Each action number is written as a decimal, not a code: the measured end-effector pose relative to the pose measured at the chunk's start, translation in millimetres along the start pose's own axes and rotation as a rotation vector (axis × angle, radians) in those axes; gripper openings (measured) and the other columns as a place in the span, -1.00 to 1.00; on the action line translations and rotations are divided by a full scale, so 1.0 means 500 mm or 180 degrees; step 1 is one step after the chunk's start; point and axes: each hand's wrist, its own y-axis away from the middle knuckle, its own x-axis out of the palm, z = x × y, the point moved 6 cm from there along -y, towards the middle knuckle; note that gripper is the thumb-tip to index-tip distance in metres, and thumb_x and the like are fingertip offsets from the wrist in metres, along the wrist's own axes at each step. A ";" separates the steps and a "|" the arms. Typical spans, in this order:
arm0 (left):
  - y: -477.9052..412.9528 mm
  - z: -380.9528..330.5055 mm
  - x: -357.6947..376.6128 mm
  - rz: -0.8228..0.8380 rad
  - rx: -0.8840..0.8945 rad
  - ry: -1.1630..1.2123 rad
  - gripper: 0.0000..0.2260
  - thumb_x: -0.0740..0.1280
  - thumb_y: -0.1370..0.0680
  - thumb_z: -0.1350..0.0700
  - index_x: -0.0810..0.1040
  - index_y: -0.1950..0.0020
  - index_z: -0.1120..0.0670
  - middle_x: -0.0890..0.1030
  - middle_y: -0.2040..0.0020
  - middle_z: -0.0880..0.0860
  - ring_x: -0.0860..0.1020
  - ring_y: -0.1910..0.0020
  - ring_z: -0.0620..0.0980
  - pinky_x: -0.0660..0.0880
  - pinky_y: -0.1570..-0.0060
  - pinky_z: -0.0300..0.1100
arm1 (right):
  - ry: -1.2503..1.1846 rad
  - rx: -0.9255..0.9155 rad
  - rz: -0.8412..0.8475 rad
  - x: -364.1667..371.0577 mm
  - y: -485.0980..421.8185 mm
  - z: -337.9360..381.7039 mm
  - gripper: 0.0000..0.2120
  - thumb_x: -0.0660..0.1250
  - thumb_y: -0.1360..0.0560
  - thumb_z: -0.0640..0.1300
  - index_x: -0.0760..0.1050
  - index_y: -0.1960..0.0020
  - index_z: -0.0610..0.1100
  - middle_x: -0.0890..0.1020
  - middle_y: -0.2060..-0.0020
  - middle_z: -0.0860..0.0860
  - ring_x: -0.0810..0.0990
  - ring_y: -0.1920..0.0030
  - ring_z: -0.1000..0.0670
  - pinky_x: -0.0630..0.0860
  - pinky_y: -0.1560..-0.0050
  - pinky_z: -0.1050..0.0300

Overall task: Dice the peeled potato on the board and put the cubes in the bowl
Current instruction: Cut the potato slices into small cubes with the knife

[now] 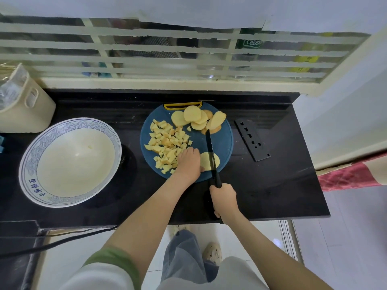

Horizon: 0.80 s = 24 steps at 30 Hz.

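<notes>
Yellow potato cubes (167, 146), blue board (227, 141); white bowl (69, 162), seemingly blue wave-patterned rim

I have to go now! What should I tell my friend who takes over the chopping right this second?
Left hand: fingers curled, steadying the single slice near the front of the board.
Right hand: grips the knife, blade across that slice.
Done: a pile of cubes on the blue board.
Left: dice that slice and the stacked slices at the board's far edge. Then move all the cubes into the bowl, left of the board; no cubes visible in it.
</notes>
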 end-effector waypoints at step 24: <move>-0.001 0.008 0.003 -0.0062 -0.0009 0.0143 -0.63 0.34 -0.55 0.03 0.39 -0.29 0.14 0.42 -0.26 0.08 0.35 -0.29 0.05 0.25 -0.22 -0.12 | 0.0271 -0.0291 -0.0072 0.027 -0.007 0.025 -0.79 0.20 -0.56 -0.20 0.38 0.26 -0.13 0.45 0.33 -0.05 0.45 0.29 -0.07 0.47 0.18 0.01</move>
